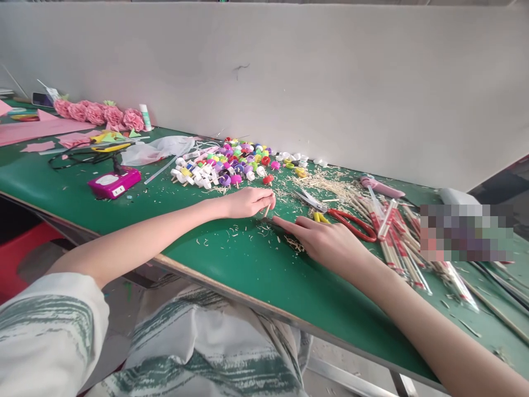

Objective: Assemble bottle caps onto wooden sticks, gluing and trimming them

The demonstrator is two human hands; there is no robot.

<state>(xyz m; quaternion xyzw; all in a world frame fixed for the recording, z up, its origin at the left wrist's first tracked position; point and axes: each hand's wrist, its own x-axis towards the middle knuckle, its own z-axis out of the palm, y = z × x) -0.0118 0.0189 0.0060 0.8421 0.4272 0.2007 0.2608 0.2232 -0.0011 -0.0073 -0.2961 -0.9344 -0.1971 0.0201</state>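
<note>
My left hand (248, 202) rests on the green table (231, 270) with its fingers pinched on a short wooden stick piece (267, 210). My right hand (320, 238) lies flat on the table just right of it, fingers stretched out, fingertips touching the surface near the stick piece. Red-handled scissors (347, 220) lie just beyond my right hand. A heap of small coloured and white bottle caps on sticks (231, 162) sits behind my left hand.
Wood shavings (326, 182) litter the table. Bundles of wrapped chopsticks (400, 242) lie at the right. A magenta glue-gun stand (113, 183), pink paper flowers (97, 113), pink paper sheets (37, 131) and a glue stick (145, 117) are at the left. A grey wall runs behind.
</note>
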